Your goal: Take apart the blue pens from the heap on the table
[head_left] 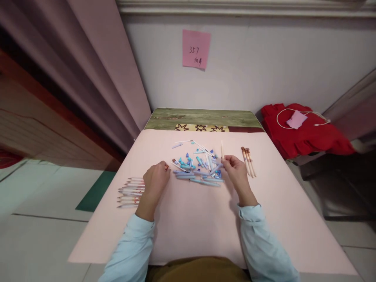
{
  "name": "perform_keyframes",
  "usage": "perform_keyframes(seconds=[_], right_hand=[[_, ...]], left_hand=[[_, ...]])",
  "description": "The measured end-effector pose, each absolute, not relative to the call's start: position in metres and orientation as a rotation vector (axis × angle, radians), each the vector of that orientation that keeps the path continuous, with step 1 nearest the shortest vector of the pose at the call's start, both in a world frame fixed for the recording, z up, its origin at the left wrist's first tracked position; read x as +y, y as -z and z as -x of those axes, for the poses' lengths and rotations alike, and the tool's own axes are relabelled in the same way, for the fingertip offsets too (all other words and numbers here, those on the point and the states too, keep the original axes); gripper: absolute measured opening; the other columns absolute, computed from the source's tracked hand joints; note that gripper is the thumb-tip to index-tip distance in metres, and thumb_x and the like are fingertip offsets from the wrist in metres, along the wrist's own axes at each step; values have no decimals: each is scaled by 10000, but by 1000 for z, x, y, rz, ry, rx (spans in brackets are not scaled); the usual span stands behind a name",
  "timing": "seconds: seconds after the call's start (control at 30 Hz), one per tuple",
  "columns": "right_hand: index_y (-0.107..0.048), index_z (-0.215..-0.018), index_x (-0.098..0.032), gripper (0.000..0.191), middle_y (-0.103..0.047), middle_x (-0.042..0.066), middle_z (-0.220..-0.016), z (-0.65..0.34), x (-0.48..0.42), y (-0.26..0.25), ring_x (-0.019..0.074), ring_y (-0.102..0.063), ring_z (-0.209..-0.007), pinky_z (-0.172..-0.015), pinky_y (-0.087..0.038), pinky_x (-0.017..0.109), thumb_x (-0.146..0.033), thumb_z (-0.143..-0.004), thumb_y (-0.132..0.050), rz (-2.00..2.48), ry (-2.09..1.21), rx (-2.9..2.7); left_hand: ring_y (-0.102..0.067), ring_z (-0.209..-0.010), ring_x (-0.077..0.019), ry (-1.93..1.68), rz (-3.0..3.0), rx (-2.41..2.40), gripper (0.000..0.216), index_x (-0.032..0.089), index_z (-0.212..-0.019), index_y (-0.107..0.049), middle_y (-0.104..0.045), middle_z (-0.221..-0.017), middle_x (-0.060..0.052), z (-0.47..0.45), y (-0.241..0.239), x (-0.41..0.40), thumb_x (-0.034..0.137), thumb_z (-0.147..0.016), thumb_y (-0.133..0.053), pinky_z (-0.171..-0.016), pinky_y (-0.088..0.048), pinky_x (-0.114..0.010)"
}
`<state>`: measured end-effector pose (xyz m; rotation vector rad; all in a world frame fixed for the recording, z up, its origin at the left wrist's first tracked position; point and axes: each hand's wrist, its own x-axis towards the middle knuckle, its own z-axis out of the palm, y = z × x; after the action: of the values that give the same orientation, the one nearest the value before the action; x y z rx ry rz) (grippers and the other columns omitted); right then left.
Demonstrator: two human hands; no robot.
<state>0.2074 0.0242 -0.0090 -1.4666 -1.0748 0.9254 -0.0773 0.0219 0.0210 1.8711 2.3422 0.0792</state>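
In the head view my left hand (156, 181) is closed over the left of the table, pinching a small brown-orange piece (166, 167) that its fingers mostly cover. My right hand (235, 172) holds a slim cream pen barrel (222, 149) upright between thumb and fingers. Between the hands lies a loose pile of blue and lilac pen barrels (185, 176), white refills (184, 141) and small blue caps (212, 151). A brown-ended piece (174, 160) is at the pile's left edge. Beside my right hand are three cream pens with brown tops (248, 161).
Several pale pencil-like sticks (129, 194) lie in a row left of my left wrist. Pink paper (196, 227) covers the table. At the back shows a green table edge (205, 116). Red cloth with a white cable (299, 137) sits at the right, and a pink note (196, 49) hangs on the wall.
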Motion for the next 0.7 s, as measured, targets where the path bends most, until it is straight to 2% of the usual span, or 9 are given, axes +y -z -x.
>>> perform_keyframes(seconds=[0.1,0.2,0.3,0.37,0.43,0.5,0.6,0.7], right_hand=[[-727,-868,-229,200,-683,12,-733,-212,12,12,178,-578,-662,-627,-395,292,-389,-815,-619,1764,-645,-1398],[-737,-920,-241,207,-685,35,-812,-213,7,13,197,-591,-724,-623,-365,297,-363,-845,-587,1942,-401,-1583],[-720,-1028,-230,238,-688,68,-956,-207,6,11,222,-610,-852,-671,-388,304,-335,-864,-585,1923,-258,-1639],[-717,-1010,-232,204,-682,68,-999,-199,4,7,217,-612,-907,-713,-406,297,-312,-885,-576,1814,-238,-1708],[-723,-919,-251,153,-680,40,-956,-186,1,3,190,-617,-894,-719,-410,274,-295,-898,-578,1681,-304,-1867],[-726,-864,-268,118,-675,19,-902,-171,-2,0,175,-621,-861,-681,-398,260,-292,-884,-612,1631,-366,-2040],[-734,-839,-258,134,-673,28,-876,-152,-3,-1,177,-625,-810,-625,-372,263,-313,-886,-621,1768,-332,-2164],[-739,-826,-243,161,-677,42,-884,-145,-3,-2,181,-636,-785,-598,-358,265,-336,-887,-622,1899,-293,-2203]], left_hand=[[-666,-942,-357,36,-1876,2357,265,193,-969,-696,-724,-982,-183,74,-19,19,299,-855,-482,-713,-452,-390],[-666,-957,-350,59,-1873,2337,275,181,-988,-699,-718,-1010,-198,71,-16,21,254,-865,-464,-726,-452,-388],[-667,-940,-337,-19,-1879,2326,289,182,-998,-695,-721,-985,-193,69,-14,23,237,-882,-436,-717,-441,-372],[-666,-898,-330,-100,-1864,2321,265,193,-979,-692,-724,-947,-179,70,-13,24,252,-875,-456,-692,-429,-359],[-658,-844,-306,-267,-1820,2309,215,211,-914,-687,-720,-881,-145,70,-13,25,284,-857,-494,-668,-414,-336],[-633,-771,-254,-593,-1718,2202,159,214,-827,-666,-694,-790,-88,66,-15,29,329,-822,-556,-648,-401,-301],[-513,-579,-142,-1185,-1355,1736,160,198,-768,-608,-566,-632,11,48,-18,39,351,-746,-645,-564,-356,-237],[-334,-446,-80,-1392,-875,1151,147,196,-786,-535,-410,-557,75,22,-19,51,285,-727,-635,-473,-265,-205]])
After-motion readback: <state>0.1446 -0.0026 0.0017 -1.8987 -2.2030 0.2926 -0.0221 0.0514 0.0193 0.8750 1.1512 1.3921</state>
